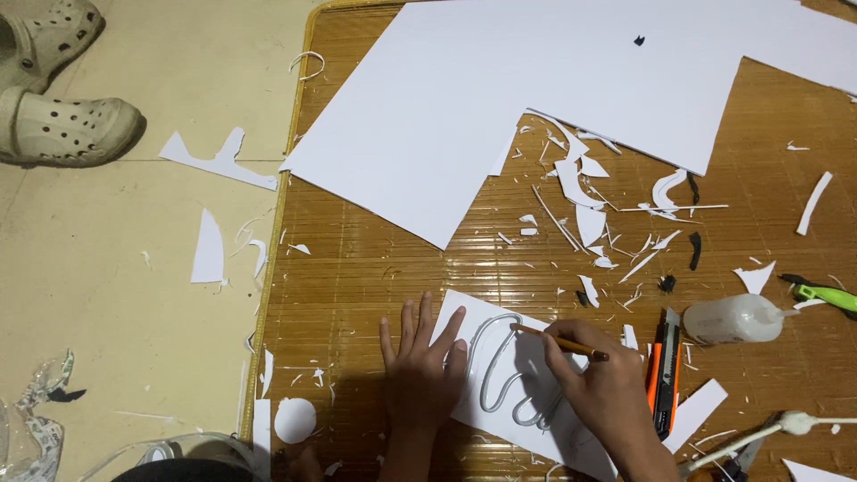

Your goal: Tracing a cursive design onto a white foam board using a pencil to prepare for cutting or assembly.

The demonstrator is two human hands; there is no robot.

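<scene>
Near the lower middle of the bamboo mat (375,268) lies a small white card (527,357) with a looping grey outline drawn on it, and both hands work on this piece. At its left edge the left hand (420,375) lies flat with fingers spread wide, pressing the card down onto the mat. On the card's right part the right hand (607,393) is closed around a brown pencil (562,342), whose tip touches the top of the drawn curve. Just beside that hand, to the right, an orange and black utility knife (665,370) lies on the mat, and a little farther right a translucent glue bottle (736,319) lies on its side, with a green-handled tool (826,295) past its nozzle. Above the card, many white paper scraps (589,196) are scattered, and a large white sheet (536,89) covers the mat's upper part. Off the mat on the pale floor (116,268) stand two beige clogs (62,98).
</scene>
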